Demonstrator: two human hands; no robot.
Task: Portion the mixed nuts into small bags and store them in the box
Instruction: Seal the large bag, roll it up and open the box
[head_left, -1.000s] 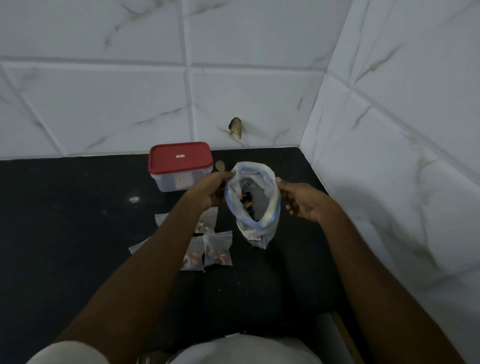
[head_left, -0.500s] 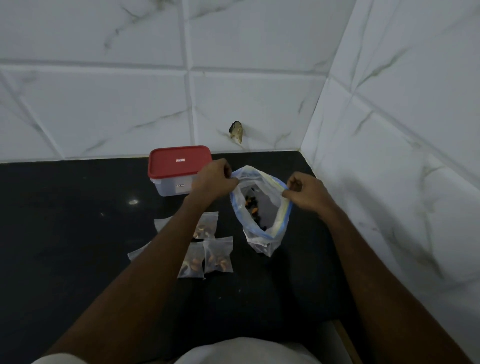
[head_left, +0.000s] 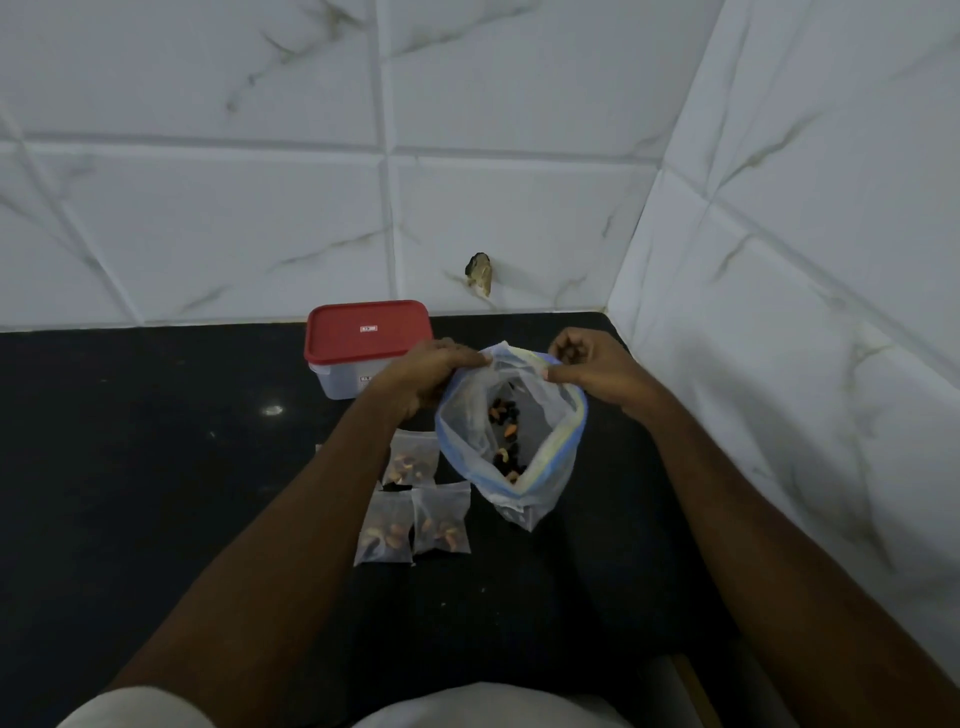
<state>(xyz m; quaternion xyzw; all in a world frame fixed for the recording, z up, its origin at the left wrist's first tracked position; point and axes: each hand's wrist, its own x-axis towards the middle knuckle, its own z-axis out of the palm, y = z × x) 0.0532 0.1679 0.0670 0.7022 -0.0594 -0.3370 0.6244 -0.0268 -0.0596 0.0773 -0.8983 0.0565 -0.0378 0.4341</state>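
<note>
Seemingly sealing: left hand (head_left: 435, 375) and right hand (head_left: 597, 370) pinch the far rim of the zip-lock nut bag (head_left: 540, 457), beside three filled small bags (head_left: 441, 519) (red-lidded box (head_left: 366, 338) behind, closed); next, press along the zip.

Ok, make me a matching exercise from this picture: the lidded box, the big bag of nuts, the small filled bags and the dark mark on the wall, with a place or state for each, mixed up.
Things:
1. box
2. large bag
3. small filled bags
4. dark mark

Places or states:
A. lying flat on the counter
B. on the white wall tile
C. mouth open, rim pinched by the left hand and the right hand
D. closed under a red lid

Pairs: 1-D, 2-C, 3-A, 4-B.
</note>
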